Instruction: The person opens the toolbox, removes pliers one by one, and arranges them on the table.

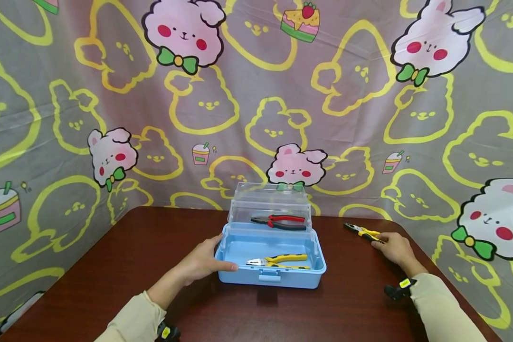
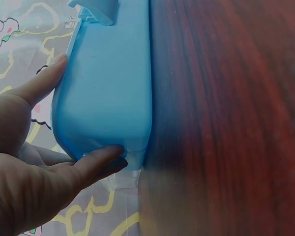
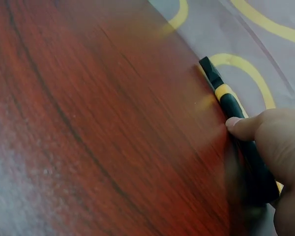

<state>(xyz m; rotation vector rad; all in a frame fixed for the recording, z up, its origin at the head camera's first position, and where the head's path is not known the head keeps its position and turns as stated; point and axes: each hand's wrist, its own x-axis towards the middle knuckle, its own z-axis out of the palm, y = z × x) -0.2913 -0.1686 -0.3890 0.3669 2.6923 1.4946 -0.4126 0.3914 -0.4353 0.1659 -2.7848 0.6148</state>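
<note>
Arms [image 1: 440, 301] apart, left grip [image 1: 198, 261] on toolbox [image 1: 297, 279], right grip [image 1: 396, 249] on pliers [image 1: 362, 231]

Grey cartoon-printed cloth [image 1: 256, 76] hangs behind and beside a reddish-brown wood-grained table [image 1: 350, 294].

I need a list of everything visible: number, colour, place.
Table: 1, brown, foreground
Backdrop: 1, greyish, printed, behind table
Toolbox: 1, blue, on table
Lid: 1, clear, raised at back
Upper pliers: 1, red-black, near lid
Lower pliers: 1, yellow-silver, inside toolbox
Right pliers: 1, yellow-black, table's right
Sleeves: 2, cream, bottom edge
Wrist devices: 2, black, beside sleeves
Left grip: 1, bare hand, toolbox's left front corner
Right grip: 1, bare hand, right pliers
</note>
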